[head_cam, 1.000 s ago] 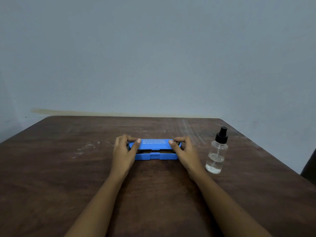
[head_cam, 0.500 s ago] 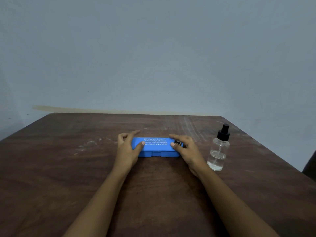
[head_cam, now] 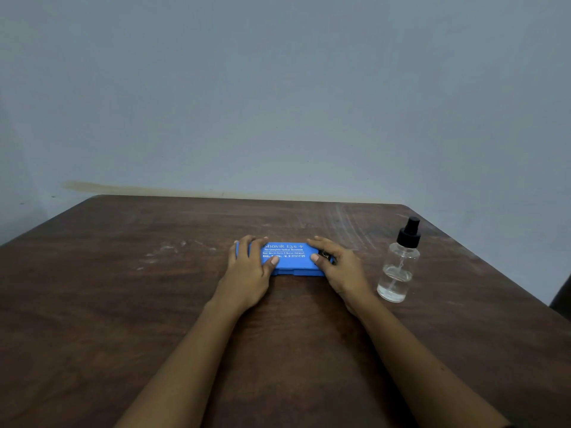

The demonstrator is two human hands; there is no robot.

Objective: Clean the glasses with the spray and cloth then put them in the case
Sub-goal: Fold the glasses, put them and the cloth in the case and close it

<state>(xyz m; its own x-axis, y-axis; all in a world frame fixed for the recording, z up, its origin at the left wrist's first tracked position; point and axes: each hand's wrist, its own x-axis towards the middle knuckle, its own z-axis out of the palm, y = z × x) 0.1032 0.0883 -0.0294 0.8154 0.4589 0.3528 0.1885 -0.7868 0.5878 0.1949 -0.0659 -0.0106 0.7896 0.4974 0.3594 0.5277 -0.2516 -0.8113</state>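
Note:
A blue glasses case [head_cam: 285, 257] with white print on its lid lies closed and flat on the brown table [head_cam: 123, 304]. My left hand [head_cam: 248, 270] lies over the case's left end, fingers stretched across the lid and thumb on its front edge. My right hand [head_cam: 338, 268] presses the right end the same way; a small dark part shows by its thumb. The clear spray bottle [head_cam: 398, 267] with a black pump top stands upright to the right of my right hand, apart from it. Neither the glasses nor the cloth is visible.
A plain grey-blue wall rises behind the table's far edge. The table's right edge runs diagonally just beyond the bottle, with a dark object [head_cam: 560, 291] past it. Pale scuff marks [head_cam: 167, 251] streak the tabletop left of the case.
The lid of the case came down from half open to fully closed. Both hands shifted from gripping the ends to lying flat on the lid.

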